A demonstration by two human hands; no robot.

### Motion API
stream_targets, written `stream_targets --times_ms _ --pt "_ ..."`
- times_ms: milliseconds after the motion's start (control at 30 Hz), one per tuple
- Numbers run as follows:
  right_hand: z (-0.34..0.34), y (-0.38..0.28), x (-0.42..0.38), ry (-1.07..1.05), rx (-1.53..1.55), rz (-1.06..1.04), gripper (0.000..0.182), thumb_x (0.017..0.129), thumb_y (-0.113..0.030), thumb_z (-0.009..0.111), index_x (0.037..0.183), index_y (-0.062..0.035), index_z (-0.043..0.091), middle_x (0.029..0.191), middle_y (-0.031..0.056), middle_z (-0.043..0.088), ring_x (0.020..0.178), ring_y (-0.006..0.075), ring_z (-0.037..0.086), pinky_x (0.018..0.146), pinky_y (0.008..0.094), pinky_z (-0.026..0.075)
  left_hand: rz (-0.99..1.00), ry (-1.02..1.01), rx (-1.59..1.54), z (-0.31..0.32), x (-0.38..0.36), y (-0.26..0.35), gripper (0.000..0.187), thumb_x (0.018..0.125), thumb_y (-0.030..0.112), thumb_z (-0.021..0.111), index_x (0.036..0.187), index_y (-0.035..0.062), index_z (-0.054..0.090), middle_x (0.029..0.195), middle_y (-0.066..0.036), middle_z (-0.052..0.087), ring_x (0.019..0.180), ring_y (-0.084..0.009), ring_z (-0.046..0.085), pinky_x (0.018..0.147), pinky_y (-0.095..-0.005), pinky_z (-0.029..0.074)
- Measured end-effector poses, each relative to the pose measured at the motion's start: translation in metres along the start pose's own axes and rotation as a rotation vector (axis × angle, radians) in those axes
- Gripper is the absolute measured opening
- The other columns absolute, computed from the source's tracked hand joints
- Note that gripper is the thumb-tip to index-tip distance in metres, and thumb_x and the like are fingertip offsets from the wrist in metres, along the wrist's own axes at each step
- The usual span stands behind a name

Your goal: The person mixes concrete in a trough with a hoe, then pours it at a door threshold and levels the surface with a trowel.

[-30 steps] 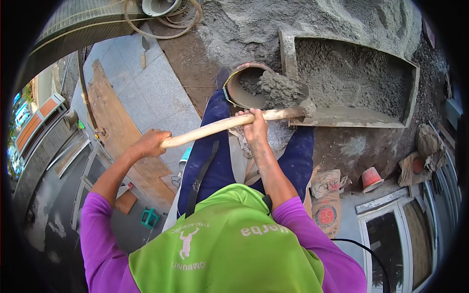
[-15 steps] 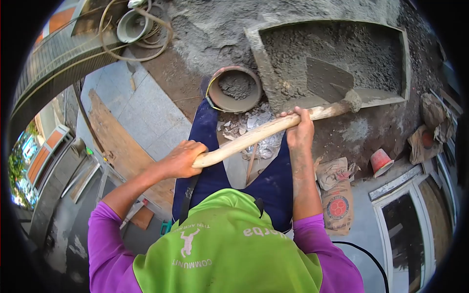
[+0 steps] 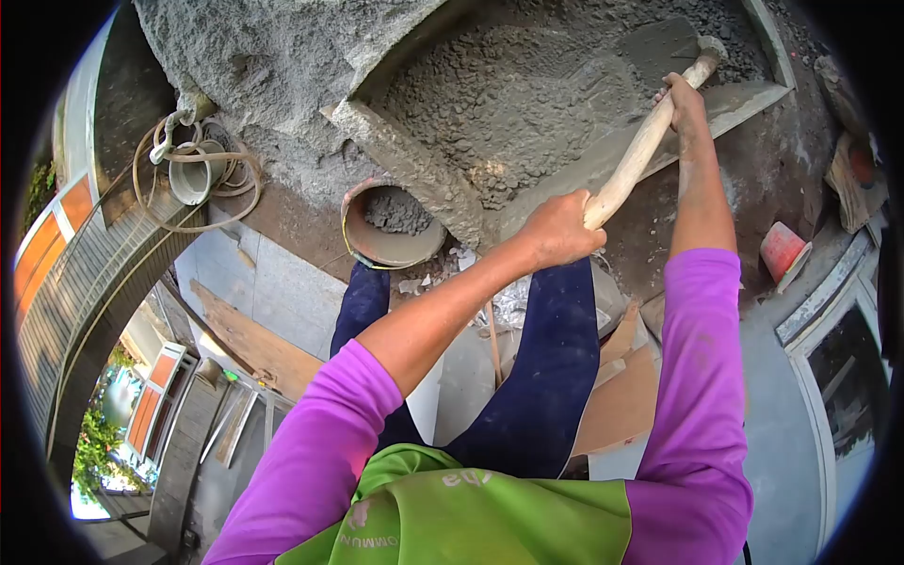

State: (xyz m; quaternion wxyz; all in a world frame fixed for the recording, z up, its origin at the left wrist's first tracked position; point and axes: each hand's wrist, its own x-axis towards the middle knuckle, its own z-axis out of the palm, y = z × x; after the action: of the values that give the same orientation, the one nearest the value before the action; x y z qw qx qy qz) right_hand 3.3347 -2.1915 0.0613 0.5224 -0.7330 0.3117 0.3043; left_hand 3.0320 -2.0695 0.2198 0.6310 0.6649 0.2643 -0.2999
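Wooden handle (image 3: 635, 162), upper right, is grasped by the fingers of left hand (image 3: 563, 229) and right hand (image 3: 686, 104). Better keep the blade (image 3: 662, 45) low.

left grip (image 3: 566, 229): curled | right grip (image 3: 686, 104): curled, farther forward | left arm (image 3: 441, 327): slanting rightward

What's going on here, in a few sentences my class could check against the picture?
Someone is gripping a hoe two-handed: the left hand is at the near end of its wooden handle, the right hand close to the head. The blade is on the grey mix in the trough, toward the far right. A bucket beside the trough also holds some grey stuff.
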Motion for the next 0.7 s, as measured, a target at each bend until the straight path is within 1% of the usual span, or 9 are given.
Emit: stream_targets --times_ms 100,167,200,367,500,533,633,667,700 --pt "0.008 0.051 -0.034 -0.044 0.011 0.092 0.021 0.086 -0.008 0.060 0.096 0.0067 0.049 0.069 0.0117 0.052 0.051 0.0211 0.053 0.047 0.0395 0.051 -0.076 -0.051 0.013 -0.002 -0.048 -0.019 0.042 0.074 0.021 0.069 0.102 -0.0082 0.061 0.085 -0.028 0.066 0.078 -0.0357 0.067 0.073 -0.0433 0.051" --pt "0.023 0.089 -0.071 -0.042 -0.012 0.168 0.015 0.085 -0.012 0.060 0.088 0.0010 0.052 0.067 0.0083 0.052 0.051 0.0208 0.055 0.048 0.0386 0.052 -0.185 -0.057 0.032 -0.012 -0.092 -0.021 0.039 0.075 0.019 0.068 0.101 -0.0077 0.060 0.084 -0.028 0.066 0.078 -0.0361 0.067 0.072 -0.0433 0.051" --pt "0.032 0.109 -0.097 -0.045 -0.022 0.188 0.015 0.085 -0.012 0.060 0.088 0.0014 0.053 0.064 0.0084 0.053 0.050 0.0216 0.056 0.047 0.0392 0.052 -0.211 -0.046 0.056 -0.010 -0.112 -0.033 0.037 0.076 0.019 0.068 0.101 -0.0074 0.059 0.083 -0.027 0.066 0.078 -0.0364 0.067 0.072 -0.0437 0.051" --pt "0.078 0.226 -0.177 -0.115 -0.001 0.394 0.018 0.085 -0.011 0.060 0.094 0.0015 0.051 0.065 0.0097 0.052 0.048 0.0236 0.054 0.045 0.0419 0.050 -0.382 -0.025 0.065 -0.023 -0.209 -0.062 0.034 0.077 0.018 0.068 0.100 -0.0058 0.058 0.082 -0.026 0.065 0.076 -0.0368 0.067 0.070 -0.0441 0.051" --pt "0.112 0.239 -0.204 -0.249 -0.147 0.477 0.019 0.087 -0.011 0.059 0.099 -0.0006 0.049 0.069 0.0100 0.052 0.050 0.0227 0.054 0.046 0.0415 0.051 -0.518 0.049 -0.104 -0.030 -0.236 -0.049 0.034 0.078 0.017 0.067 0.102 -0.0053 0.058 0.082 -0.026 0.065 0.076 -0.0379 0.067 0.070 -0.0446 0.051" --pt "0.120 0.243 -0.205 -0.293 -0.190 0.488 0.018 0.087 -0.011 0.058 0.099 -0.0012 0.049 0.070 0.0100 0.052 0.051 0.0224 0.054 0.046 0.0413 0.051 -0.511 0.042 -0.077 -0.032 -0.237 -0.040 0.037 0.079 0.020 0.067 0.102 -0.0077 0.057 0.084 -0.030 0.067 0.083 -0.0437 0.068 0.075 -0.0476 0.052" --pt "0.090 0.238 -0.209 -0.435 -0.032 0.591 0.015 0.088 -0.011 0.057 0.096 -0.0027 0.048 0.070 0.0098 0.052 0.051 0.0218 0.053 0.046 0.0402 0.051 -0.460 0.000 0.009 -0.021 -0.237 0.001 0.041 0.080 0.021 0.067 0.104 -0.0104 0.056 0.086 -0.030 0.067 0.084 -0.0431 0.069 0.077 -0.0472 0.053" --pt "0.085 0.230 -0.205 -0.445 -0.070 0.618 0.014 0.087 -0.011 0.058 0.094 -0.0045 0.047 0.068 0.0070 0.051 0.050 0.0204 0.051 0.045 0.0377 0.050 -0.512 -0.044 -0.022 -0.019 -0.232 0.022 0.044 0.081 0.022 0.066 0.105 -0.0131 0.055 0.088 -0.032 0.066 0.087 -0.0439 0.069 0.079 -0.0468 0.053" --pt "0.079 0.218 -0.203 -0.487 -0.062 0.634 0.014 0.087 -0.011 0.058 0.094 -0.0048 0.047 0.066 0.0059 0.050 0.049 0.0197 0.050 0.045 0.0367 0.049 -0.483 -0.062 -0.070 -0.019 -0.226 0.043 0.044 0.082 0.024 0.065 0.104 -0.0124 0.055 0.087 -0.030 0.066 0.086 -0.0405 0.069 0.079 -0.0464 0.053"
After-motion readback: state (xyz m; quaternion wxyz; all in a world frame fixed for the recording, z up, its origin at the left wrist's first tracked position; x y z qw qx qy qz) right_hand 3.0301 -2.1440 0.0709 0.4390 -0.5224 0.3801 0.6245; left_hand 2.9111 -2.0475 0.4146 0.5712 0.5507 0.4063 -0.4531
